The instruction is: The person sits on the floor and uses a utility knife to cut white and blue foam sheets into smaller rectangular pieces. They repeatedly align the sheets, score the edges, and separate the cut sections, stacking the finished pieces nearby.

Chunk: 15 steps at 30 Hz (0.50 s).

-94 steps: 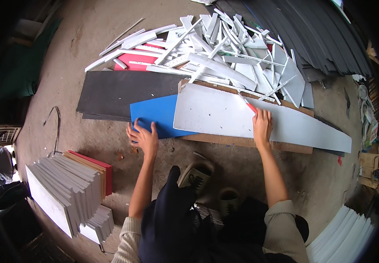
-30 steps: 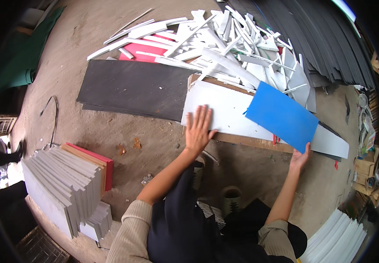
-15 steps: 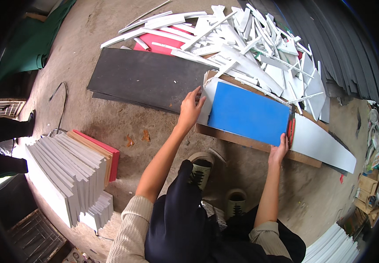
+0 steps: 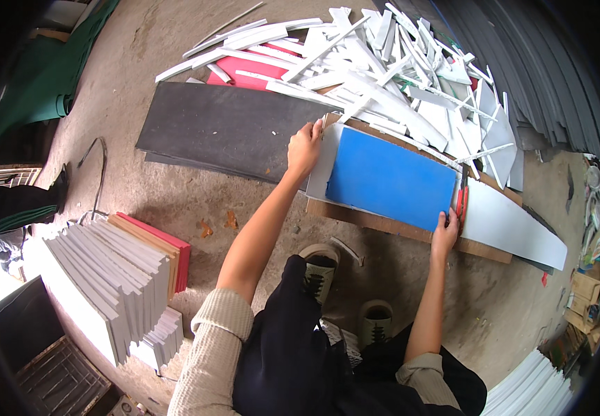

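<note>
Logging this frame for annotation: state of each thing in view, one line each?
Blue panel: flat on white sheet, both hands at its ends.
White sheet: flat on brown board.
Left hand: pressing the panel's left edge.
Right hand: gripping a red cutter.
White offcuts: loosely heaped.
White panels: stacked on edge.

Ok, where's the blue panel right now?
Head view, right of centre: the blue panel lies on the long white board, between the left hand and right hand.

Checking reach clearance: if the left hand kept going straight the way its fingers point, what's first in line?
Likely the heap of white offcut strips. The left hand rests at the blue panel's left end, fingers pointing away from the person; depth is hard to judge.
</note>
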### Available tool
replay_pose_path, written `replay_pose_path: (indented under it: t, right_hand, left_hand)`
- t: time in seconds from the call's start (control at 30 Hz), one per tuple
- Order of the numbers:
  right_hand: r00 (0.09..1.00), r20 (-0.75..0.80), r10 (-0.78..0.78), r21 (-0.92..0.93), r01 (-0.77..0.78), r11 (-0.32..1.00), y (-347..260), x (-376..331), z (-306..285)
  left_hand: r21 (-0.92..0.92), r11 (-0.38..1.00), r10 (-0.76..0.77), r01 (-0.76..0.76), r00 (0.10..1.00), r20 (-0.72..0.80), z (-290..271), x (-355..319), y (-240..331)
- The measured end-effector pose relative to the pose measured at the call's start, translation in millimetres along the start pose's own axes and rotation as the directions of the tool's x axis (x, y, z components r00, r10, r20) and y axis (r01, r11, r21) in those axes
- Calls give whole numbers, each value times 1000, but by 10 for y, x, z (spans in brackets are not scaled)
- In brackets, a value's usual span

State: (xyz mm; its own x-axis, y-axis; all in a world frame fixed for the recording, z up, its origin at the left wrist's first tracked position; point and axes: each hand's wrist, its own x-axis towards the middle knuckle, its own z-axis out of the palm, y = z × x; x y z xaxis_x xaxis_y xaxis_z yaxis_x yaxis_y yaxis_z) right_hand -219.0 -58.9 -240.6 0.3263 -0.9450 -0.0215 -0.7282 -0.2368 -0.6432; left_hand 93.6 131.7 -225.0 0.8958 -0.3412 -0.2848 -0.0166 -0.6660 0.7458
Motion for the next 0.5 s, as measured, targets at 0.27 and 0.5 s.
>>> replay_pose_path:
  t: [0.27, 0.5]
  right_hand:
    - [991, 64, -114, -94, 120, 988, -2, 33, -19]
    - [976, 147, -160, -20, 165, 986, -97, 84, 14]
  left_hand:
    - [-265, 961, 167, -84, 937, 308, -172, -373, -341]
    - [-276, 961, 73, 7, 958, 279, -141, -299, -376]
